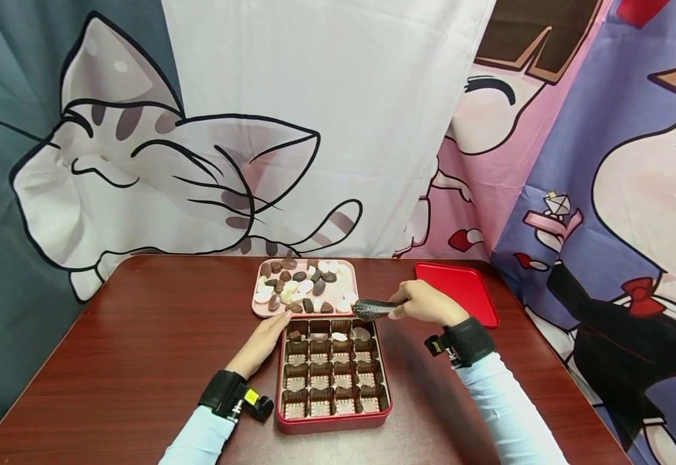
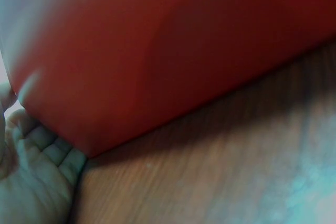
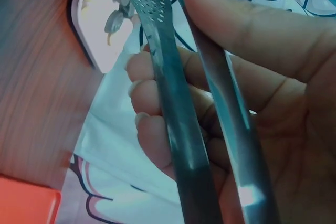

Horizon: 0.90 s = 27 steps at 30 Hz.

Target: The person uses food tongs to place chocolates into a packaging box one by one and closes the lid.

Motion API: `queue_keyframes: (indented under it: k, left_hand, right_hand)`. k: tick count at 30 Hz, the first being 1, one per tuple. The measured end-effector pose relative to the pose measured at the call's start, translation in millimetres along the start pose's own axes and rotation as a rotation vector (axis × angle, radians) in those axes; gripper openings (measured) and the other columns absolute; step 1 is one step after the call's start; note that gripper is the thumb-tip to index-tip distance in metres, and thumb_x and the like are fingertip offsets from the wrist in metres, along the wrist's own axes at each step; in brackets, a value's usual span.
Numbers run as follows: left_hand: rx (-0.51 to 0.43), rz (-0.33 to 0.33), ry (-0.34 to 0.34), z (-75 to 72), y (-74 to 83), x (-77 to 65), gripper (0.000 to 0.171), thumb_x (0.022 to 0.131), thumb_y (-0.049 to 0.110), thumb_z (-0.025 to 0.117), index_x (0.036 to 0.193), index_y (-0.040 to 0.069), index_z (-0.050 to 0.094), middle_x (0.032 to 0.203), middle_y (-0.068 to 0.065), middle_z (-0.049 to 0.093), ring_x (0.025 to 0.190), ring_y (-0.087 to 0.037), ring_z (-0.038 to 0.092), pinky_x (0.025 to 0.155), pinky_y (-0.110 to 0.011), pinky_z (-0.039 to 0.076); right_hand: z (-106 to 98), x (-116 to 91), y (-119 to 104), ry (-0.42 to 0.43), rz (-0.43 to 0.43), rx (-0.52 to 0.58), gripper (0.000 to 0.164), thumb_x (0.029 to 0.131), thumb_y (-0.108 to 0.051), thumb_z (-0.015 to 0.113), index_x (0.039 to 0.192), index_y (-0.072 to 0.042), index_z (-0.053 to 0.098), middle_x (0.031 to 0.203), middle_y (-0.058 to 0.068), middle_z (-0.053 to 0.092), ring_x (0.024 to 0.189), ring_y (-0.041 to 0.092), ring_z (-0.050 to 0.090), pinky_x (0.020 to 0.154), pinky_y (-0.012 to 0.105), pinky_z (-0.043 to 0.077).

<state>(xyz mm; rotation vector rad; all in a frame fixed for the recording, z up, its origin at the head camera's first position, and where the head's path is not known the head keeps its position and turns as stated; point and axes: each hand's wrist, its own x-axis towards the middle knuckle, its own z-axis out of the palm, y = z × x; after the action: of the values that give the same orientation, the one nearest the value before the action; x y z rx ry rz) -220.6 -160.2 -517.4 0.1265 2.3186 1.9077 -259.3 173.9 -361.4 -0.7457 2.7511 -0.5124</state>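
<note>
The box (image 1: 334, 424) sits on the table (image 1: 181, 323) between the left hand (image 1: 265, 341), its loose fingers touching the far left corner, and the right hand (image 1: 429, 302), which grips tongs (image 1: 373, 310) near the sweets (image 1: 318, 287) on the pink tray (image 1: 348, 283)

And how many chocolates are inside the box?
4 that I can see, side by side along the far end of the box: leftmost chocolate, second chocolate, white third chocolate, and rightmost chocolate. Anything underneath them would be hidden.

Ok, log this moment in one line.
left hand: touches red box | right hand: holds tongs near pink tray | chocolates: in box's far row
</note>
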Motion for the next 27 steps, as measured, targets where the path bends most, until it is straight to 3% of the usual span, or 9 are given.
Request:
queue_keyframes:
  k: [6,17,22,27]
  left_hand:
    - [0.013,-0.011,0.008,0.7,0.3,-1.3,0.059,0.111,0.033,0.039,0.152,-0.009,0.038,0.161,-0.028,0.035,0.155,-0.041,0.025,0.130,-0.056,0.020]
    - [0.013,-0.014,0.010,-0.4,2.2,-0.9,0.063,0.110,0.036,0.040,0.153,-0.010,0.035,0.162,-0.029,0.033,0.155,-0.042,0.024,0.130,-0.057,0.021]
    - [-0.005,-0.010,0.007,-0.1,1.4,-1.9,0.059,0.110,0.034,0.041,0.151,-0.007,0.041,0.160,-0.027,0.037,0.155,-0.041,0.026,0.130,-0.056,0.022]
    - [-0.028,0.002,0.005,-0.6,0.3,-2.0,0.055,0.110,0.033,0.040,0.148,-0.006,0.047,0.159,-0.026,0.042,0.155,-0.040,0.029,0.130,-0.056,0.022]
  right_hand:
    - [1.6,13.4,-11.8,0.009,-0.040,0.001,0.018,0.087,-0.011,0.074,0.101,-0.003,0.080,0.091,0.010,0.067,0.075,0.015,0.052,0.065,0.024,0.041]
    - [8.8,54.3,-30.5,0.018,-0.132,-0.100,0.007,0.082,-0.004,0.076,0.088,-0.003,0.080,0.079,0.007,0.073,0.069,0.011,0.046,0.063,0.021,0.037]
    - [17.7,68.9,-37.5,-0.006,-0.113,-0.096,0.004,0.083,-0.002,0.075,0.080,0.001,0.076,0.064,-0.002,0.050,0.065,0.011,0.036,0.061,0.022,0.030]
    - [24.7,80.7,-44.9,-0.046,-0.050,-0.057,0.021,0.083,-0.003,0.077,0.066,-0.005,0.065,0.058,-0.007,0.027,0.058,0.010,0.025,0.056,0.023,0.021]
